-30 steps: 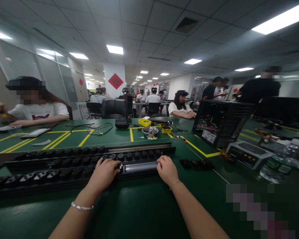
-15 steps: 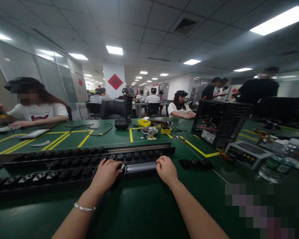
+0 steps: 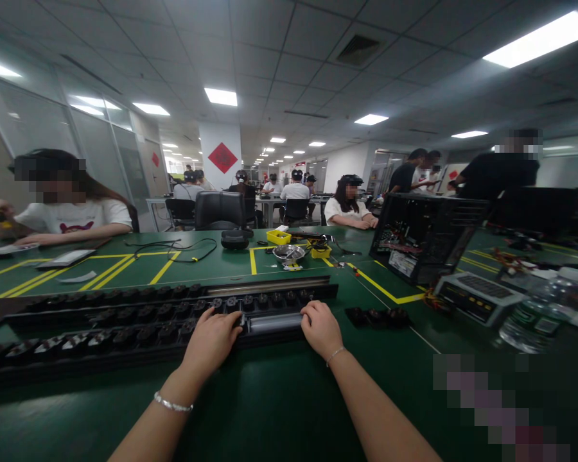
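Long black rail (image 3: 173, 327) of dark parts, one shiny bare stretch

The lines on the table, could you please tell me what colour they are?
Yellow lines on the green table, clearest in the head view.

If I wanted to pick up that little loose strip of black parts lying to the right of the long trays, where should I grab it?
Probably by its two short ends, coming down from above. The short black strip lies flat and free on the green table, apart from the long trays that both hands, left hand and right hand, rest on.
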A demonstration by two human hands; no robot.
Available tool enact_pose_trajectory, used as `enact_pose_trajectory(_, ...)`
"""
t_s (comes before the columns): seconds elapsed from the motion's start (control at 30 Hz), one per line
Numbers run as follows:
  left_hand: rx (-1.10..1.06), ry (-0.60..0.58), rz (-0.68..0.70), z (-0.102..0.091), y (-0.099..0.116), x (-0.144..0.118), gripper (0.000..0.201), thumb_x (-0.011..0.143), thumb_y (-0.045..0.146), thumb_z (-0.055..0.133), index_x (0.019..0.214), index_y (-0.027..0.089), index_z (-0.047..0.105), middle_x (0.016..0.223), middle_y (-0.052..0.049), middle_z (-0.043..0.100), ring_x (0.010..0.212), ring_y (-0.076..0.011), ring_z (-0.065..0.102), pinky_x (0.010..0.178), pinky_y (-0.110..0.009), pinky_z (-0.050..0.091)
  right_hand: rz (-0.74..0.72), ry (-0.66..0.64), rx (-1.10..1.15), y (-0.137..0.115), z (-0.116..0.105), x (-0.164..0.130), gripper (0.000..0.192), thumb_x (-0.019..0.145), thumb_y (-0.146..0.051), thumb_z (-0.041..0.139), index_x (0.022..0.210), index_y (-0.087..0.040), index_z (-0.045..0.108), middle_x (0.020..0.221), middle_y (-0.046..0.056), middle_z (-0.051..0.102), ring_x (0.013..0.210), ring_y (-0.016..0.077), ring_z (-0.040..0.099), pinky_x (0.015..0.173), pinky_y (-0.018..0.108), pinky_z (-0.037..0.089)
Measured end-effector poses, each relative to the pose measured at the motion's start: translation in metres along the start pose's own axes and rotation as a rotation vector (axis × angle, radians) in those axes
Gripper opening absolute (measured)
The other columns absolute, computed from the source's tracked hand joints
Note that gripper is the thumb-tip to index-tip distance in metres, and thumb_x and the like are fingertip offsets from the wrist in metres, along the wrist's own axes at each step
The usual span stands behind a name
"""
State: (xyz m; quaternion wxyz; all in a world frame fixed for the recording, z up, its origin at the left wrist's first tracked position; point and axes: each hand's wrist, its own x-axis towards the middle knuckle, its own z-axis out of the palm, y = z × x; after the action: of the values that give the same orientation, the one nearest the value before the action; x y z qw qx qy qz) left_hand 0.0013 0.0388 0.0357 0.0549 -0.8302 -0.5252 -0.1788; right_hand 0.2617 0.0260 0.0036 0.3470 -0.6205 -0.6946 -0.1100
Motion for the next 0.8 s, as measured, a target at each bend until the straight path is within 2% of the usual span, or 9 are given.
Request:
enact_pose_trajectory(0.27,0.052,-0.011,0.03,0.002,0.01,-0.001,0.042,0.086,0.031,0.033,0.119,0.016,0.053,0.094,-0.01,0.07,0.09,-0.0201,0.063,0.097,-0.04,0.036,0.003,-0.012,-0.002,0.0,0.001,0.0,0.021,0.075,-0.013,0.046,0.078,-0.021,0.065,0.089,0.005,0.061,0.087,0.0181,0.052,0.079,0.029,0.042)
enact_pose_trajectory(0.43,0.043,-0.06,-0.007,0.003,0.02,-0.003,0.047,0.085,0.032,0.034,0.127,0.012,0.045,0.088,-0.011,0.07,0.09,-0.0211,0.062,0.091,-0.037,0.041,0.001,0.0,-0.015,0.001,0.002,0.0,0.02,0.075,-0.014,0.046,0.078,-0.022,0.065,0.088,0.005,0.061,0.087,0.0177,0.052,0.078,0.028,0.043)
enact_pose_trajectory(0.53,-0.004,-0.087,-0.022,0.005,0.026,-0.005,0.05,0.085,0.03,0.035,0.131,0.012,0.039,0.094,-0.012,0.069,0.091,-0.021,0.062,0.085,-0.034,0.043,0.0,0.001,-0.011,0.0,0.001,0.0,0.021,0.075,-0.014,0.046,0.079,-0.022,0.065,0.088,0.005,0.061,0.086,0.0178,0.052,0.078,0.028,0.043)
enact_pose_trajectory(0.67,-0.038,-0.075,-0.022,0.009,0.03,-0.007,0.051,0.084,0.028,0.036,0.133,0.012,0.035,0.101,-0.013,0.067,0.093,-0.0214,0.062,0.084,-0.034,0.043,0.009,-0.004,0.001,-0.001,0.0,0.0,0.022,0.076,-0.014,0.045,0.079,-0.022,0.065,0.088,0.005,0.061,0.087,0.0183,0.052,0.079,0.029,0.042)
enact_pose_trajectory(0.8,-0.052,-0.072,-0.05,0.013,0.027,-0.009,0.051,0.084,0.029,0.036,0.133,0.014,0.033,0.1,-0.012,0.067,0.09,-0.0212,0.062,0.082,-0.034,0.045,0.014,-0.012,0.014,-0.001,0.0,0.0,0.022,0.076,-0.014,0.045,0.081,-0.021,0.065,0.089,0.005,0.061,0.088,0.0187,0.052,0.08,0.029,0.042)
